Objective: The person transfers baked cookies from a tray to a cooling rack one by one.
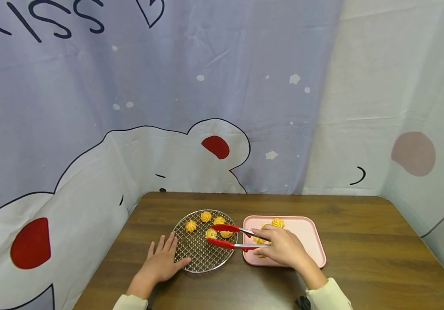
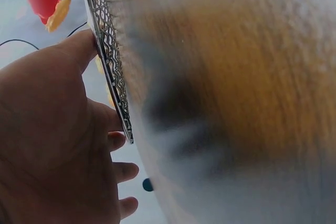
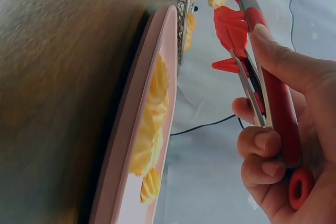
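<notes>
Cookies, small yellow swirls, are divided between two places on the brown bench (image 1: 361,241): we count about five on the round wire rack (image 1: 198,254) and some on the pink tray (image 1: 307,232) just beside it, partly hidden by the right hand (image 1: 284,247). We judge the moving is somewhere in the middle, in whichever direction it goes.

Our left hand (image 1: 163,260) lies flat with straight fingers on the bench, its thumb touching the rack's near rim. Our right hand curls around the red tongs (image 1: 231,237). Their tips stand a little apart over the rack, around one cookie (image 1: 225,234); in the right wrist view one tip touches it.

Rack and tray almost touch. Bare bench lies to the right and behind.
</notes>
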`<state>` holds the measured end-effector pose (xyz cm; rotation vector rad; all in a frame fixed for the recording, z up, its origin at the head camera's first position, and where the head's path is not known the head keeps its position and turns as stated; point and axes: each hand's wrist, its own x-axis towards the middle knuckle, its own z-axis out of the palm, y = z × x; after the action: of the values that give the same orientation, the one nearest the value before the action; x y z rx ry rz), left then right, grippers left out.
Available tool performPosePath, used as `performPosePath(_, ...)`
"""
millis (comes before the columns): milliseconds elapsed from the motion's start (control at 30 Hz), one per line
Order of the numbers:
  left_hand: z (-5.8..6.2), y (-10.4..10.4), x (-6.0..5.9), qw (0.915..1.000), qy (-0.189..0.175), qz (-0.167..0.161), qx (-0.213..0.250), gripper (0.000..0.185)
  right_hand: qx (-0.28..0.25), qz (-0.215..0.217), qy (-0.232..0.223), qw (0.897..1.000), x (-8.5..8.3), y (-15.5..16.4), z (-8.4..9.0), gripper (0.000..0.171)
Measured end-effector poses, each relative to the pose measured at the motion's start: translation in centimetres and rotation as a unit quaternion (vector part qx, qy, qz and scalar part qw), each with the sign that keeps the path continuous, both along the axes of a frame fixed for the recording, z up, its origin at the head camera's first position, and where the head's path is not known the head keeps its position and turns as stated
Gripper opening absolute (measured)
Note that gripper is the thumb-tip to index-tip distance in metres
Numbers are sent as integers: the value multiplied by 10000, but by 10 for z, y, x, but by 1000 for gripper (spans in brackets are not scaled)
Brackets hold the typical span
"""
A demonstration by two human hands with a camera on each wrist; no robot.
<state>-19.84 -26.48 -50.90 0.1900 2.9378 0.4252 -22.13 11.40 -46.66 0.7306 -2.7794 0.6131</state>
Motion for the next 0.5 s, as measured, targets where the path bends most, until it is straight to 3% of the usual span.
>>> performPosePath(500, -3, 0, -2, 10000, 3, 1, -81, 93, 179, 31, -129, 9998, -11, -27, 1, 55)
